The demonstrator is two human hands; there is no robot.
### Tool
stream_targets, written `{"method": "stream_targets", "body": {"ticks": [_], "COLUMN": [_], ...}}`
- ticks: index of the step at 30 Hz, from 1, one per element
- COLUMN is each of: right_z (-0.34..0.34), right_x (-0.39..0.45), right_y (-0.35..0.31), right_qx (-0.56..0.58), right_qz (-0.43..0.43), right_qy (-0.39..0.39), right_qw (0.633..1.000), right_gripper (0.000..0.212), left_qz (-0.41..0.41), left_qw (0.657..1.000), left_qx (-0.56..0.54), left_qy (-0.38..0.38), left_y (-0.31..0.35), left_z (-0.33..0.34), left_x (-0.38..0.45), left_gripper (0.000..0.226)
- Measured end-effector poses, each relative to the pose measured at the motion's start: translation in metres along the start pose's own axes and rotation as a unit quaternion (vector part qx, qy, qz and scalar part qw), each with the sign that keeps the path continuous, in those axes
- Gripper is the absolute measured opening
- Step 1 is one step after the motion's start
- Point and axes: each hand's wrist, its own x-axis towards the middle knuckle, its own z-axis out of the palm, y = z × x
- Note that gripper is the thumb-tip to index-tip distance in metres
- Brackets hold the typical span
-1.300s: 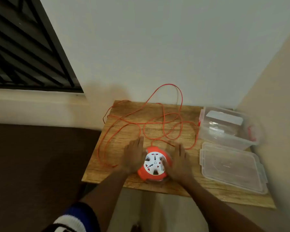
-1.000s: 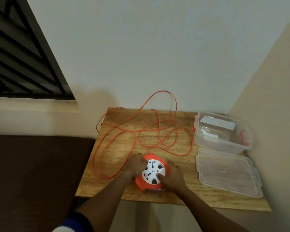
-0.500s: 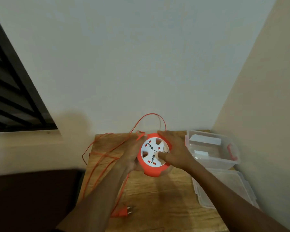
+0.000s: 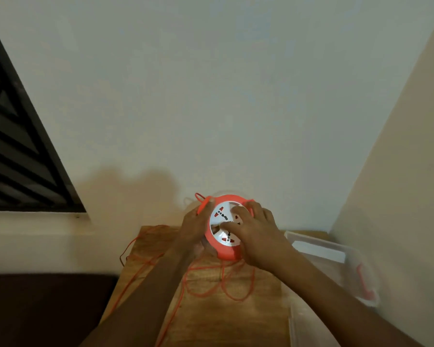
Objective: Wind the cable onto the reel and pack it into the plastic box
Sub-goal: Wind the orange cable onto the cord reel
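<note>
The orange cable reel (image 4: 224, 252) with a white socket face is held up in the air above the wooden table (image 4: 236, 319). My left hand (image 4: 193, 229) grips its left rim from the side. My right hand (image 4: 254, 234) lies over the white face, fingers curled into its openings and round the right rim. The loose orange cable (image 4: 211, 289) hangs from the reel and lies in loops on the table, some trailing over the left edge. The clear plastic box (image 4: 336, 261) stands open at the right.
The clear box lid (image 4: 295, 329) lies on the table near the right front, partly hidden by my right forearm. A white wall rises behind the table, a cream wall at the right. A dark window grille (image 4: 18, 151) is at the left.
Both hands closed on the reel on the table, then lifted it up. The camera tilted upward, so more wall shows. My right fingers shifted across the white face.
</note>
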Motion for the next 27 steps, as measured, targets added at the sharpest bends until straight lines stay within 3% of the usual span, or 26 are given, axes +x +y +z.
{"method": "stream_targets", "body": {"ticks": [10, 12, 17, 21, 24, 25, 27], "right_z": [0.005, 0.007, 0.020, 0.020, 0.020, 0.020, 0.015], "right_x": [0.043, 0.051, 0.060, 0.071, 0.072, 0.069, 0.060], "right_y": [0.059, 0.059, 0.046, 0.043, 0.039, 0.037, 0.032], "right_qx": [-0.131, -0.126, 0.051, 0.283, 0.401, 0.388, 0.293], "right_qz": [-0.129, -0.084, 0.133, 0.278, 0.314, 0.305, 0.246], "right_qy": [-0.028, -0.022, 0.031, 0.050, 0.024, 0.019, 0.045], "right_qw": [0.983, 0.988, 0.989, 0.917, 0.860, 0.869, 0.923], "right_gripper": [0.065, 0.070, 0.068, 0.064, 0.067, 0.068, 0.061], "left_qz": [0.043, 0.046, 0.073, 0.089, 0.068, 0.055, 0.033], "left_qw": [0.995, 0.996, 0.995, 0.993, 0.995, 0.997, 0.998], "left_qx": [0.088, 0.064, 0.047, 0.025, 0.026, 0.033, 0.040], "left_qy": [0.026, 0.033, 0.055, 0.079, 0.069, 0.053, 0.030], "left_y": [0.018, 0.018, 0.020, 0.020, 0.027, 0.030, 0.034], "left_z": [0.028, 0.030, 0.038, 0.038, 0.033, 0.031, 0.026], "left_x": [0.030, 0.035, 0.054, 0.064, 0.070, 0.071, 0.073], "left_gripper": [0.058, 0.057, 0.042, 0.036, 0.032, 0.033, 0.036]}}
